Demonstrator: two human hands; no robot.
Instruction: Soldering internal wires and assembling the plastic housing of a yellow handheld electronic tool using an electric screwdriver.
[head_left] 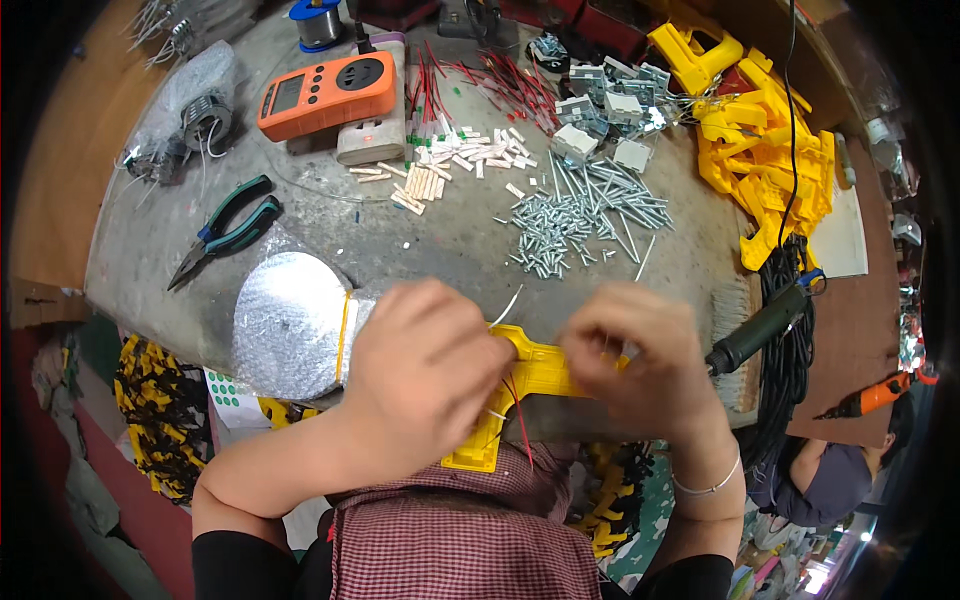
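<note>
My left hand point(425, 370) is closed at the left side of a yellow plastic handle housing point(545, 368), its fingers bent against the edge. Thin red and black wires point(524, 432) hang from the housing over its lower part, and a white wire point(508, 305) sticks up beside my fingertips. Over the housing's right end is my right hand point(640, 355), fingers curled but smeared by motion; what they hold, if anything, is hidden. Just left of my left hand rests a round, silvery film-wrapped part point(290, 325) with a yellow rim.
Pliers point(228, 228), an orange meter point(328, 95) and a solder spool point(317, 24) are at left. Screws point(560, 225), white pieces point(430, 180), red wires point(510, 85) and metal-and-white switches point(615, 105) spread behind. Yellow housings point(765, 145), a green-handled tool point(758, 330) and a brush point(735, 345) lie right.
</note>
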